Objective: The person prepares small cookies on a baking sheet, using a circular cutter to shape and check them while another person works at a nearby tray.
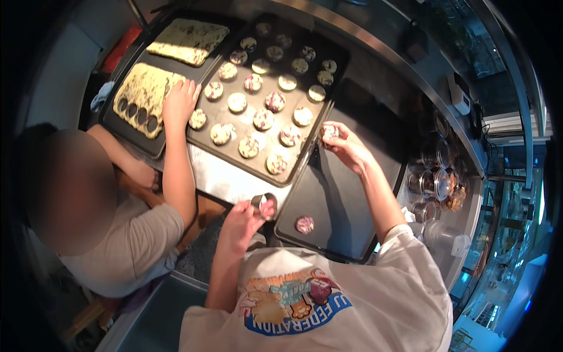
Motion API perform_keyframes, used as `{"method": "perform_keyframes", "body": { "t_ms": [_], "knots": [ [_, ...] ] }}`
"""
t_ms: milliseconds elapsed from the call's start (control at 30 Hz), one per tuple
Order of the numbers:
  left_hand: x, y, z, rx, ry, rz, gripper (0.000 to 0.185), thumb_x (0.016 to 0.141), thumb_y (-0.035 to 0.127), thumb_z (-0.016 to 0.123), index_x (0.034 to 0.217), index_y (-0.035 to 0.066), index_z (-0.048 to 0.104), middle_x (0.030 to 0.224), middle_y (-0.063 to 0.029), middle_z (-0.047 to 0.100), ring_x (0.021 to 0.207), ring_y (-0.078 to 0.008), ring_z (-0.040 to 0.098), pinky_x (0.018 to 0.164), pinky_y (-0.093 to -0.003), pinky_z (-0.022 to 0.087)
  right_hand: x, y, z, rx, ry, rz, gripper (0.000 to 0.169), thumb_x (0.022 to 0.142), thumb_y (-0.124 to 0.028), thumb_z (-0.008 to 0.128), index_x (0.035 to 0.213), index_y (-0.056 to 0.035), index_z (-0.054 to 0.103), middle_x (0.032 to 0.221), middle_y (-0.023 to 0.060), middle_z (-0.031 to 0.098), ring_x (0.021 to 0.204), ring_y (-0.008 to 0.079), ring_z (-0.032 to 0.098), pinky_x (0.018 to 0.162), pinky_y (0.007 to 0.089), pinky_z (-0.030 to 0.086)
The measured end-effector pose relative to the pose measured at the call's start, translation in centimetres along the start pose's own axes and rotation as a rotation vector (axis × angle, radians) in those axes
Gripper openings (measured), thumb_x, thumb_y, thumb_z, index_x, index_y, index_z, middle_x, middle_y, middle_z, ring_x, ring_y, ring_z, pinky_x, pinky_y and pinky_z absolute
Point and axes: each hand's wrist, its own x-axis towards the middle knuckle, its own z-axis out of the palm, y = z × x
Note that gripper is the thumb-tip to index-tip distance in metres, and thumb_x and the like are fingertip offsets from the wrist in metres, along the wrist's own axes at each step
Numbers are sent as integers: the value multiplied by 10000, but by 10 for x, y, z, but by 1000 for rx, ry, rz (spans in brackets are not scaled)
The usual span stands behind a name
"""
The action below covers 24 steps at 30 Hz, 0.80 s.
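My left hand (242, 222) grips a metal ring cutter (265, 207) below the middle tray. In my right hand (349, 145), held over the left edge of the right-hand dark tray (347, 193), is a round dough piece (330, 132) speckled with purple. One purple-mottled round (304, 224) lies near that tray's lower left corner. The middle baking tray (239, 165) carries rows of round marbled dough pieces, such as one (276, 163) at its near corner.
A co-worker's hand (180, 99) rests by a dough slab (145, 92) with several round holes, on the left tray (176, 66). Another slab (188, 39) lies behind it. Clear lidded containers (440, 185) line the right side, below a metal shelf edge.
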Motion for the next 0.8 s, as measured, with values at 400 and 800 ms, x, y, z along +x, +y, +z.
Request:
{"method": "perform_keyframes", "body": {
  "t_ms": [400,800],
  "knots": [
    [3,0,-95,-183,-67,-95,239,1046,234,471,1211,82,552,1377,-287,493,1282,-341,508,1128,-471,367,258,-118,-115,-881,411,-375,231,867,-290,698,810,-69,661,764,17,652,754,110,614,656,302,462],
    [121,124,-15,-155,-54,-52,196,1035,203,487,1180,83,543,1294,-242,516,1229,-316,526,1108,-462,382,343,-122,-179,-1367,645,-373,394,912,-391,643,1059,-32,712,988,159,730,922,261,689,844,440,511]
  ]
}}
